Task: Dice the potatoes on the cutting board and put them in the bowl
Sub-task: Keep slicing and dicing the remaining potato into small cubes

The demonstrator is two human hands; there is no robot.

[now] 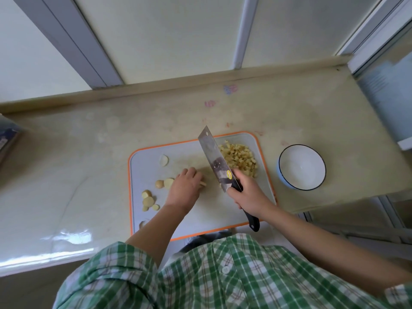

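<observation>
Centre frame: right hand (245, 194) wrapped round cleaver (213, 155) handle, blade tilted over cutting board (145, 170). Left hand (185, 186), fingers curled, pins potato strips (203, 184) left of blade.

Cleaver (215, 161) in right hand (245, 192) and left hand (186, 186) gripping potato (203, 184) blocked the middle of the board (142, 170), dice pile (239, 158) sat between blade and bowl (302, 167), slices (149, 200) crowded its left side, and bare counter (78, 152) lay open left and behind.

The left hand (186, 186) hides most of its potato pieces (203, 184), the right hand (245, 195) half the knife handle (253, 221).
</observation>
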